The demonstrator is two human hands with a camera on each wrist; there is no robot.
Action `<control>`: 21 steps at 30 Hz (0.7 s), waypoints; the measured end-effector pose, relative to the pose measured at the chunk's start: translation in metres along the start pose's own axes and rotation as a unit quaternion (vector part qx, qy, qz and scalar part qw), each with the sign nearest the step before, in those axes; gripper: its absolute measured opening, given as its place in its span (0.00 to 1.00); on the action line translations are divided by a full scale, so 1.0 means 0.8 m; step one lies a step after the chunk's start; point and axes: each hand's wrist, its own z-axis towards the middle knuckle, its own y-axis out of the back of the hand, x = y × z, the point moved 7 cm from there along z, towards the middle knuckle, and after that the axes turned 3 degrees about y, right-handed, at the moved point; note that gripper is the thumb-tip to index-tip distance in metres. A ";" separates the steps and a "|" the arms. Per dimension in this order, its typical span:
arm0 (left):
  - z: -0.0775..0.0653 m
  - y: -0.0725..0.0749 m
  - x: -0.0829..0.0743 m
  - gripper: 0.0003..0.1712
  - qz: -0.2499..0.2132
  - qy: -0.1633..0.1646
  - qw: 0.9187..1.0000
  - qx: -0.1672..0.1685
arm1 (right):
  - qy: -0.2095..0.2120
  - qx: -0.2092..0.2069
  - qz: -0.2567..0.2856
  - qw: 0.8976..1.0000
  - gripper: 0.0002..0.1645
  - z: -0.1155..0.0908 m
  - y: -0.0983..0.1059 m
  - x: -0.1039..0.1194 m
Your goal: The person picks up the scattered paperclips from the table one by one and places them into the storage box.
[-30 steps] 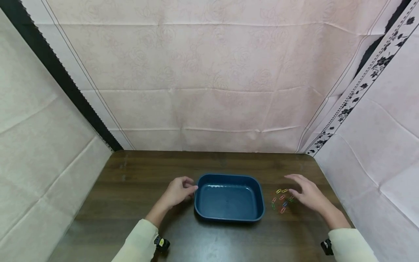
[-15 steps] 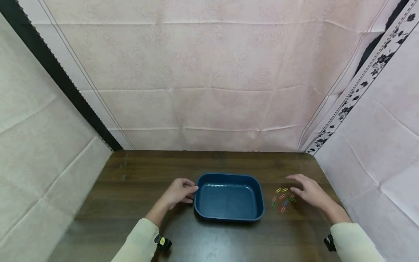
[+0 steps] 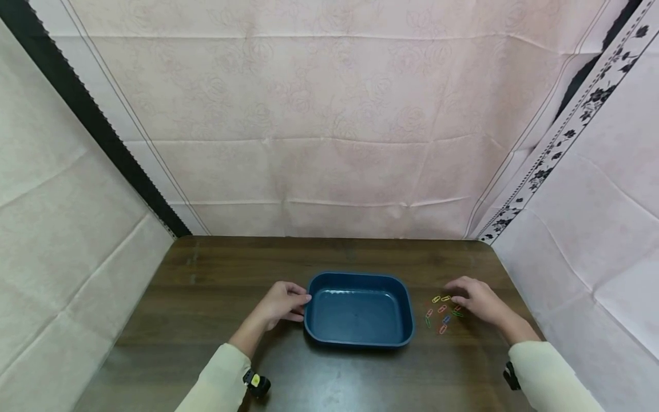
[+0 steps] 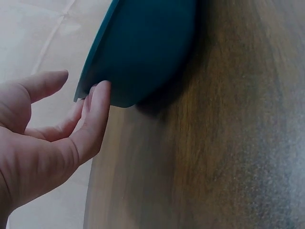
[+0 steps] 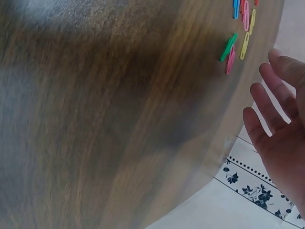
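A blue rectangular tray [image 3: 358, 318] with rounded corners stands in the middle of the table. My left hand [image 3: 282, 302] is at its left side. In the left wrist view, fingertips lie against the outer wall of the tray [image 4: 143, 52], while the thumb stands apart from the rim. Several coloured paper clips [image 3: 443, 313], yellow, pink, green and blue, lie scattered to the right of the tray. My right hand [image 3: 476, 300] hovers over their right edge with bent, spread fingers and nothing held. In the right wrist view a green paper clip [image 5: 228, 46] lies beyond the right hand [image 5: 286, 114].
The brown wooden table [image 3: 231, 257] has rounded back corners. Pale patterned cloth [image 3: 329, 114] hangs behind it, with more cloth on both sides. A black camera [image 3: 255, 382] is strapped to the left wrist, another [image 3: 511, 376] to the right.
My right hand has shifted slightly left and its fingers have bent more, closer over the paper clips. The left hand stays at the tray, which has not moved on the table.
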 end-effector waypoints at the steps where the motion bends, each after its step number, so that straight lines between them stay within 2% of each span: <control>1: 0.000 0.000 0.001 0.17 -0.001 0.000 1.000 -0.002 | 0.000 0.003 -0.002 1.000 0.15 0.001 -0.002 -0.001; 10: -0.001 -0.002 0.001 0.17 -0.008 0.011 1.000 -0.002 | 0.022 0.020 -0.025 0.999 0.13 0.011 -0.013 -0.004; 21: 0.001 -0.001 0.006 0.14 -0.017 0.028 0.999 -0.008 | 0.026 0.027 -0.035 0.999 0.09 0.018 -0.024 -0.007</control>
